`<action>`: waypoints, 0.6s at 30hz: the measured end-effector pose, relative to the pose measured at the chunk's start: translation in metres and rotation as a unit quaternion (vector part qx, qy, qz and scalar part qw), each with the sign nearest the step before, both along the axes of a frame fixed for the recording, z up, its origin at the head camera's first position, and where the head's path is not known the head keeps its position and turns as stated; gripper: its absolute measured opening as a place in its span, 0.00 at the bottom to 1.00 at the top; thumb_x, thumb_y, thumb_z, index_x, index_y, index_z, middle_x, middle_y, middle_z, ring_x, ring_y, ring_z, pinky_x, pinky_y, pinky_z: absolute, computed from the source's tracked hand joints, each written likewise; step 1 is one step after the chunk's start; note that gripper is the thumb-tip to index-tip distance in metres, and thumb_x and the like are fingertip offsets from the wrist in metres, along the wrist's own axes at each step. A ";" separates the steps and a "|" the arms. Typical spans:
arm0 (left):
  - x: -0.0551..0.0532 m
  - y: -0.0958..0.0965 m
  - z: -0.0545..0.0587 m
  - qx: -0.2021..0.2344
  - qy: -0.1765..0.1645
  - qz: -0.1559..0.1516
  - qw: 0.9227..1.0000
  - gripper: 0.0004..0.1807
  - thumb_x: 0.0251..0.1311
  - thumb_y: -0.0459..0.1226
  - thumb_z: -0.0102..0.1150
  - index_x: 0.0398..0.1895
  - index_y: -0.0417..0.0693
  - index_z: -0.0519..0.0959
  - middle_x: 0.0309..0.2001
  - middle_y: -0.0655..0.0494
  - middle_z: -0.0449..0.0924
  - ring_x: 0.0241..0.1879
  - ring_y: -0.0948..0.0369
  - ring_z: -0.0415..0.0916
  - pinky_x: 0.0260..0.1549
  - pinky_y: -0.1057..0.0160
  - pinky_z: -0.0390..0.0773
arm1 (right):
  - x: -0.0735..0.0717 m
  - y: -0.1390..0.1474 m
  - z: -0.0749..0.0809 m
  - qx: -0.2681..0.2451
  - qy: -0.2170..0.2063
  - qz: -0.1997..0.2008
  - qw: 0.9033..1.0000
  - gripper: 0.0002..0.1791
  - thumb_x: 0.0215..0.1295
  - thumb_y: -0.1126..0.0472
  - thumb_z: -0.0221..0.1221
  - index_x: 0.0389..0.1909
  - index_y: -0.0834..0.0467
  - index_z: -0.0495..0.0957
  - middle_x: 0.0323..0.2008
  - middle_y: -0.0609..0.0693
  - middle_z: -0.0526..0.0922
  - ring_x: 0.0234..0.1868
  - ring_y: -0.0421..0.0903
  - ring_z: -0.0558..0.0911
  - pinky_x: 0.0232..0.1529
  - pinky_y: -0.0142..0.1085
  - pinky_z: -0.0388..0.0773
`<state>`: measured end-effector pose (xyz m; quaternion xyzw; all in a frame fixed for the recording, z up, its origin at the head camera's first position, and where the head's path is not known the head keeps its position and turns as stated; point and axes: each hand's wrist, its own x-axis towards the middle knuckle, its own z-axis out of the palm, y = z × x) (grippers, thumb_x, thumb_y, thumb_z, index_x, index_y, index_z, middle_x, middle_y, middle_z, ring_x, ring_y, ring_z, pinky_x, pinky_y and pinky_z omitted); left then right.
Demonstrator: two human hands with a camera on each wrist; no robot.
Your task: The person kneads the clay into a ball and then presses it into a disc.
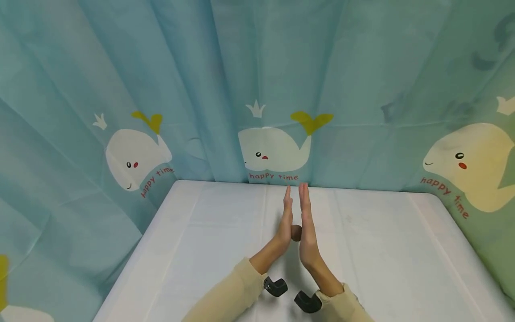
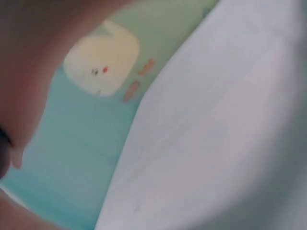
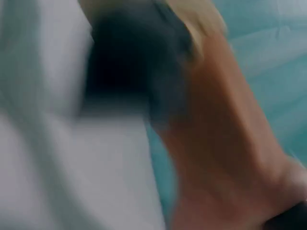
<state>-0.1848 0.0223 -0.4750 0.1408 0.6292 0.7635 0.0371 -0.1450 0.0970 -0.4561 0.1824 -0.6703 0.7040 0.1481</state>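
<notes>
A small round brown ball (image 1: 296,233) sits between the two palms in the head view. My left hand (image 1: 285,221) is flat, its straight fingers pointing away from me, and its palm touches the ball's left side. Facing it, my right hand (image 1: 307,226) presses from the other side with straight fingers. The fingertips stand a little apart. Only a dark edge of the ball (image 2: 4,155) shows in the left wrist view. A dark piece at the lower right corner of the right wrist view is probably the same ball, mostly cut off.
Both hands are above a white-covered table (image 1: 217,223). A blue-green curtain (image 1: 201,67) printed with whales hangs behind and at the sides. Black wrist cameras sit by the sleeves, the left camera (image 1: 276,286) close to the right camera (image 1: 307,302).
</notes>
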 end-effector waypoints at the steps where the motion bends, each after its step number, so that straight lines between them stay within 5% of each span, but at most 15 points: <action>1: 0.004 0.001 -0.001 0.003 -0.005 -0.014 1.000 0.34 0.82 0.52 0.14 0.85 0.53 0.35 0.84 0.54 0.30 0.82 0.49 0.32 0.77 0.43 0.37 | -0.005 0.003 0.002 0.005 0.007 -0.009 1.000 0.32 0.83 0.47 0.24 0.84 0.41 0.36 0.83 0.41 0.40 0.82 0.44 0.35 0.74 0.61 0.25; 6: 0.018 0.005 0.013 0.062 -0.033 -0.040 0.997 0.37 0.80 0.59 0.18 0.85 0.57 0.35 0.84 0.51 0.31 0.82 0.49 0.34 0.77 0.46 0.40 | -0.032 0.019 -0.016 0.028 -0.007 -0.039 0.999 0.31 0.84 0.51 0.23 0.84 0.42 0.34 0.83 0.41 0.36 0.81 0.44 0.29 0.74 0.56 0.18; 9: 0.017 0.003 0.025 0.090 -0.022 -0.028 0.995 0.37 0.80 0.60 0.22 0.85 0.60 0.36 0.84 0.53 0.32 0.82 0.51 0.33 0.77 0.46 0.37 | -0.031 0.018 -0.033 0.017 -0.034 -0.025 0.999 0.31 0.84 0.53 0.20 0.84 0.43 0.33 0.83 0.43 0.33 0.81 0.45 0.28 0.75 0.56 0.22; 14: 0.000 -0.001 0.021 0.008 0.079 0.023 0.997 0.34 0.82 0.52 0.19 0.85 0.53 0.36 0.84 0.56 0.33 0.82 0.55 0.32 0.77 0.44 0.35 | -0.008 0.003 -0.032 -0.024 -0.077 0.026 0.996 0.31 0.84 0.46 0.21 0.83 0.38 0.31 0.83 0.41 0.35 0.82 0.42 0.35 0.76 0.55 0.39; 18: -0.004 -0.001 0.005 -0.048 0.101 0.022 0.993 0.34 0.82 0.54 0.18 0.85 0.56 0.37 0.84 0.57 0.35 0.81 0.58 0.34 0.76 0.43 0.39 | -0.005 0.003 -0.010 -0.074 -0.061 0.059 0.994 0.31 0.84 0.44 0.22 0.83 0.37 0.31 0.83 0.41 0.36 0.82 0.42 0.34 0.76 0.56 0.31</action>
